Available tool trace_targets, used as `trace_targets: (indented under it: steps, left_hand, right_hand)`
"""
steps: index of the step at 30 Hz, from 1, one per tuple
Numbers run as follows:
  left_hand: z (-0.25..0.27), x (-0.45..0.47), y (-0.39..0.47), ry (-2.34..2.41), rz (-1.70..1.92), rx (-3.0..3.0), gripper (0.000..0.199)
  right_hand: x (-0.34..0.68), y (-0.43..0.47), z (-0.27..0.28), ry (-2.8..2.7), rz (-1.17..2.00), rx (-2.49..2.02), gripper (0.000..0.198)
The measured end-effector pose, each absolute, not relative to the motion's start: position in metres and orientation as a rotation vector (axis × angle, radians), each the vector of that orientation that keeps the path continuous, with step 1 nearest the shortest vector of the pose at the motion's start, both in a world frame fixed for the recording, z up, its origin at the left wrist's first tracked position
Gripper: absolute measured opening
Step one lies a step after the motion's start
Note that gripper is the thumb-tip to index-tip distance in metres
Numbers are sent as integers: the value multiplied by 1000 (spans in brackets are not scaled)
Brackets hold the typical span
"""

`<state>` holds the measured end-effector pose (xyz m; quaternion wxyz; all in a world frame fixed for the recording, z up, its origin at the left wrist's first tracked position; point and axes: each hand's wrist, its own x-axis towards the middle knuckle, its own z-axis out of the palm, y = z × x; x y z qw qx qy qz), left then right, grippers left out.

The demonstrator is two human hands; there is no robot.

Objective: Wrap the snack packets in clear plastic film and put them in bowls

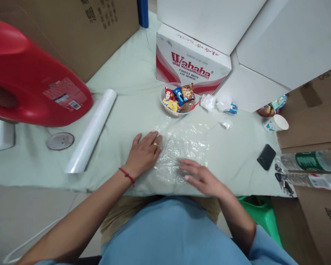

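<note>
A crinkled sheet of clear plastic film [179,147] lies spread on the pale green tablecloth in front of me. My left hand [145,152] rests flat on its left edge, fingers stretched out, with a ring and a red string bracelet showing. On the film's right side is my right hand [200,176], its fingers extended and apart, touching or just above the plastic. Just beyond the film stands a clear bowl [165,106] of wrapped snacks [179,96]. Several small plastic-wrapped bundles [208,102] sit to the right of the bowl.
A roll of plastic film [92,130] lies at left, beside a round lid [60,141] and a large red jug [38,81]. Behind the bowl stands a Wahaha box [191,64]. At right are a paper cup [276,123], a black phone-like object [266,157], keys [284,182] and plastic bottles [328,161].
</note>
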<state>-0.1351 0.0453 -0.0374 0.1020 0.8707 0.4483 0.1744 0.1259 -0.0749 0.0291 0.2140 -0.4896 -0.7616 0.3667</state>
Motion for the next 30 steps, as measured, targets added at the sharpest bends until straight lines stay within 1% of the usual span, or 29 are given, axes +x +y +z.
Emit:
trace_targets:
  steps: [1,3,6,8,10,14,16,19,21,23,27,30]
  left_hand:
    - [-38,-137,44,1324,489,2569,50]
    - [-39,-137,43,1312,448,2569,56]
    - [-38,-136,42,1326,435,2549,57]
    - [-38,-135,42,1329,431,2540,56]
    - [-38,-135,42,1332,421,2539,55]
    - [-39,-135,42,1355,402,2551,55]
    - [-39,-136,42,1357,410,2556,55]
    - [-40,-134,40,1369,415,2550,57]
    - [-39,-130,35,1402,392,2530,57]
    - [-38,-124,27,1453,353,2499,59]
    - [-36,-112,10,1538,299,2432,62]
    - [-35,-109,6,1563,297,2413,63]
  right_hand:
    - [138,-61,39,-2071,977,-1368,35]
    - [159,-24,57,-2018,707,-1463,30]
    - [176,46,72,-2032,238,-1620,33]
    - [178,91,74,-2112,58,-1704,39]
    - [174,127,74,-2287,-19,-1746,41]
    - [170,165,76,-2583,-30,-1750,40]
    - [175,168,78,-2550,-48,-1741,38]
    - [190,157,83,-2230,-65,-1702,31]
    - [200,138,84,-1877,31,-1684,25]
    - [205,111,80,-1505,278,-1648,22]
    - [189,50,58,-978,917,-1507,32]
    - [161,16,31,-837,1173,-1475,39]
